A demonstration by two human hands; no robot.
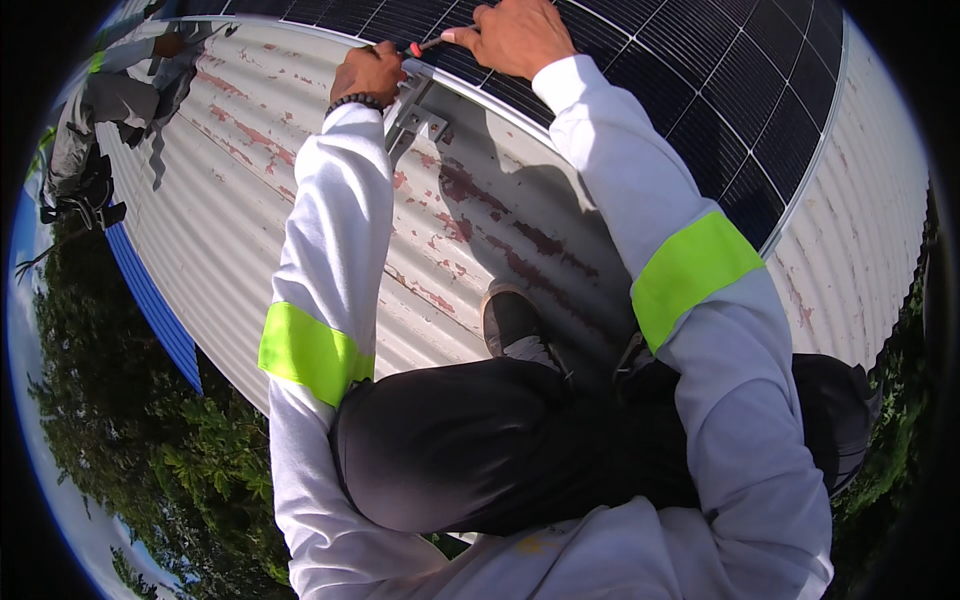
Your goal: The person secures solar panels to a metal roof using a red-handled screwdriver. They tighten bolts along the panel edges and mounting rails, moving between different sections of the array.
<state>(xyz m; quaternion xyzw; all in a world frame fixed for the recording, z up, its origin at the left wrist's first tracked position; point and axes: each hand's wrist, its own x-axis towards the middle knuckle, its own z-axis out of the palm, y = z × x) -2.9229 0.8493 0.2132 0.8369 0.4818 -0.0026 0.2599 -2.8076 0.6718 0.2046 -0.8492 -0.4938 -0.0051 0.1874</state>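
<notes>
Both my hands work at the near edge of a dark solar panel [690,95], arms stretched forward. My left hand [365,76], a dark beaded bracelet at its wrist, is closed by the panel's frame, above the end of a metal mounting rail [408,106]. What its fingers hold is hidden. To its right, my right hand [520,38] is over the panel, fingertips closed on the end of a thin metal tool with a red band [416,49]. That tool reaches across to my left hand; its exact kind is unclear. Below the rail sits a small metal bracket [428,124].
Under me is a corrugated metal roof [240,200] with peeling paint. My shoe [512,320] rests on it. At the far left another person [120,100] in grey trousers is on the roof. A blue corrugated strip [155,305] and trees [120,420] lie beyond the left edge.
</notes>
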